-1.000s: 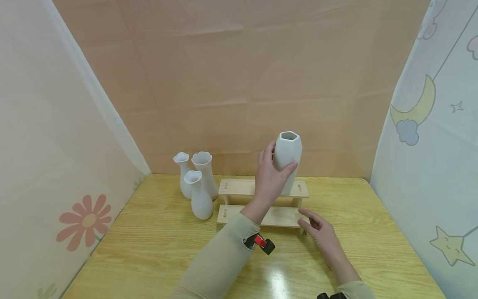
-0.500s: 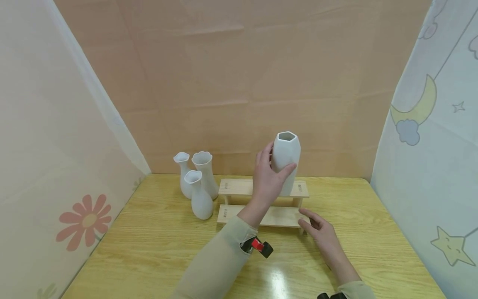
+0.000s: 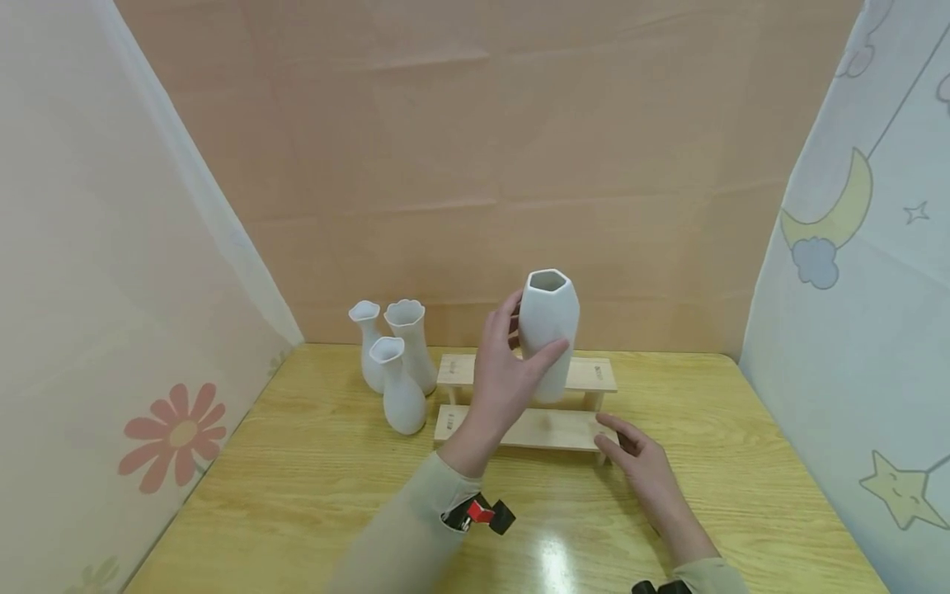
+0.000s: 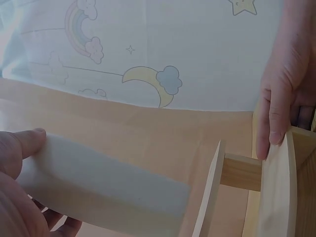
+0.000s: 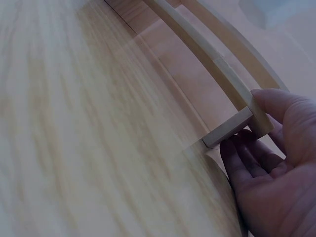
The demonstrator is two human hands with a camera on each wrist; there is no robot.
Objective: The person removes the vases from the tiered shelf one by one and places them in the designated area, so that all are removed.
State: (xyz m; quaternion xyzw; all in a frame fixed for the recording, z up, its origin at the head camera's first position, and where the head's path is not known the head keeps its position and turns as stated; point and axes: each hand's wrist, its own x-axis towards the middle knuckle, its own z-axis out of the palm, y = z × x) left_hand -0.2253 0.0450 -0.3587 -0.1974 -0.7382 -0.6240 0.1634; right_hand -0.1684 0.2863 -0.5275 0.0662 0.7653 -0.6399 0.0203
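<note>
My left hand point(image 3: 503, 379) grips a tall white faceted vase point(image 3: 551, 330) with a five-sided mouth, thumb on the near side and fingers round the far side. Its base overlaps the upper board of a two-step wooden stand point(image 3: 538, 429) in the head view; the left wrist view has a gap between vase base point(image 4: 158, 202) and board point(image 4: 210, 192). My right hand point(image 3: 644, 474) holds the right end of the lower step. In the right wrist view the thumb lies over the board end point(image 5: 256, 118) and the fingers curl beneath, beside the short leg point(image 5: 228, 127).
Left of the stand, three white vases stand close together: a narrow-necked one point(image 3: 373, 355) at the back, a wide scalloped one point(image 3: 416, 355) and a smaller one point(image 3: 404, 404) in front. A wood-grain table point(image 3: 312, 495) lies beneath, with cloth walls point(image 3: 416, 165) behind and at both sides.
My left hand has carried the faceted vase to the left, lower and a little nearer. The right hand has stayed at the stand's end.
</note>
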